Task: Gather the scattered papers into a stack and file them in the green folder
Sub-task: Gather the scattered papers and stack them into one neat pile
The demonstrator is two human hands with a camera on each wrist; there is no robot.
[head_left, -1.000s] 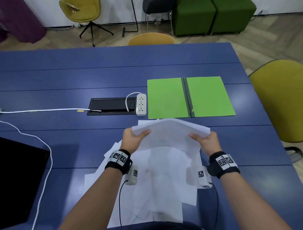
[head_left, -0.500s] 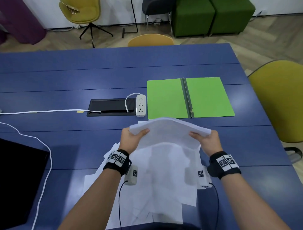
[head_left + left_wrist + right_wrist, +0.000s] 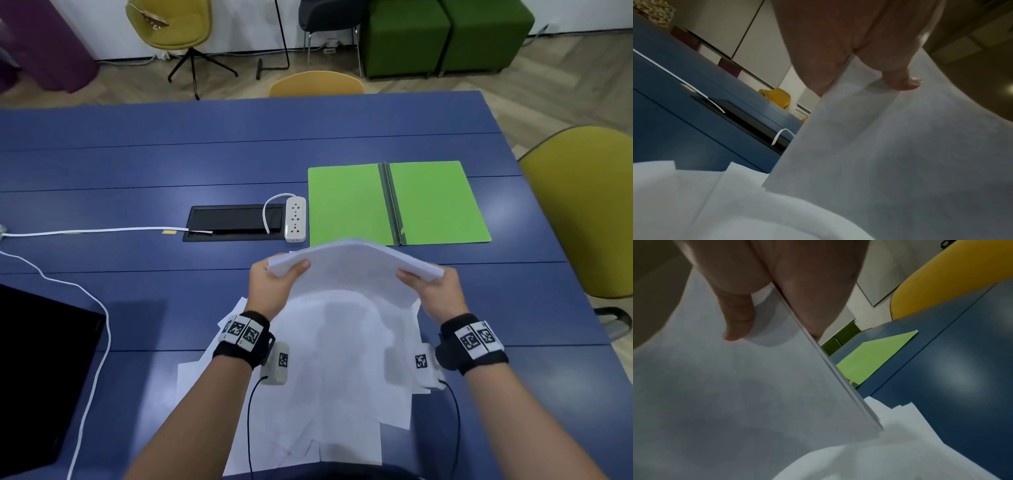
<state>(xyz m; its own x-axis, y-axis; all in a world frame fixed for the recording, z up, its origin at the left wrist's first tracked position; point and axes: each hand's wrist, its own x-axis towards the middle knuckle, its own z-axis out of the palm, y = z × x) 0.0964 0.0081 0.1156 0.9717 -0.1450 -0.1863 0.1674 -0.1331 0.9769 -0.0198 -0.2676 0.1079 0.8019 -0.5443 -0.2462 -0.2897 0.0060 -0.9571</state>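
Note:
Both hands hold a thick stack of white papers (image 3: pixel 356 270) upright above the blue table (image 3: pixel 171 164). My left hand (image 3: pixel 274 284) grips its left edge, thumb on the near face. My right hand (image 3: pixel 433 291) grips the right edge the same way. The wrist views show the stack (image 3: pixel 890 146) (image 3: pixel 735 386) held between thumb and palm, its lower edge hanging over loose sheets. More white sheets (image 3: pixel 342 394) lie scattered on the table under my forearms. The green folder (image 3: pixel 397 202) lies open and flat just beyond the stack; a corner of the folder (image 3: pixel 875 356) shows in the right wrist view.
A white power strip (image 3: pixel 295 219) and a black cable hatch (image 3: pixel 236 222) sit left of the folder, with a white cable (image 3: pixel 85 233) running left. A black laptop (image 3: pixel 41 349) lies at the near left. A yellow chair (image 3: pixel 582 209) stands at the table's right edge.
The stack has lifted slightly and shifted a little toward the folder; both hands keep the same grip.

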